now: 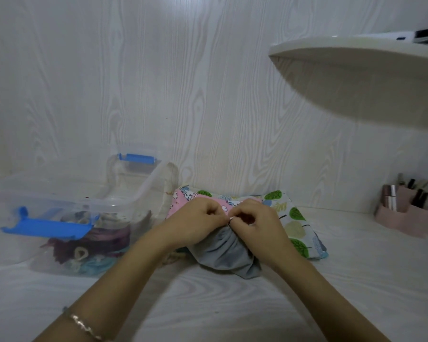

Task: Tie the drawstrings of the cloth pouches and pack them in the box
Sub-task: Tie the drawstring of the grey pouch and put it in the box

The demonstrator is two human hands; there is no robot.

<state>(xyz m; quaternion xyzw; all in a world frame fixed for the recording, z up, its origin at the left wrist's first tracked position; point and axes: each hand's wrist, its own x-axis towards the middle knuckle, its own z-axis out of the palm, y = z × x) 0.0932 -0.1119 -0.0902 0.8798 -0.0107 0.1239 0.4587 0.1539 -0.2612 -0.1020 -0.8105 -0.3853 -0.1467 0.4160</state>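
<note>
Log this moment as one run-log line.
step: tying | left hand, right hand: pinch gathered mouth of grey pouch | clear box: pouches inside | printed pouches: stacked behind grey pouch

Home desk nook: white wood-grain desk (pixel 232 304), matching wall (pixel 208 95), rounded shelf (pixel 368 77), pink organiser (pixel 400 218) holding small tubes.

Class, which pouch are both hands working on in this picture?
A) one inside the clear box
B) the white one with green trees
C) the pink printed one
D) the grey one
D: the left hand and the right hand both pinch at the gathered mouth of the grey pouch.
</note>
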